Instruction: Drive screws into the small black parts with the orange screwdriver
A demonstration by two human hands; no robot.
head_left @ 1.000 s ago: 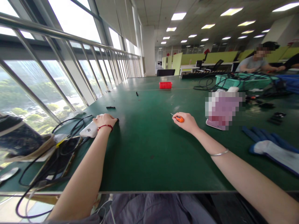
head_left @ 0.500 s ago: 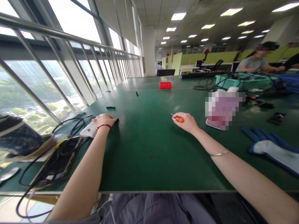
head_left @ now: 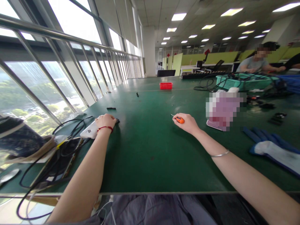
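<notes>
On the left of the green table (head_left: 145,140), my left hand (head_left: 106,121) is closed, fingers curled down and palm toward the tabletop. A small black part (head_left: 117,121) sticks out from its thumb side; the rest of that part is hidden by the hand. Beside and partly behind this wrist lies a white phone-like device (head_left: 88,130). My right hand (head_left: 187,122) rests on the table, wrapped round a screwdriver (head_left: 180,120) with an orange handle, its thin metal tip pointing left. Another black strip-shaped part (head_left: 111,108) lies beyond my left hand.
A red basket (head_left: 166,86) and a tiny black piece (head_left: 137,94) lie farther back. Cables and a dark tray (head_left: 62,162) are at left. On the right are a pink phone (head_left: 222,109), a blue-white glove (head_left: 276,150) and a green basket (head_left: 248,82). A person sits beyond.
The fingers of my left hand have drawn in, and the hand has shifted slightly, showing more of the white device. My right hand and the screwdriver stay put.
</notes>
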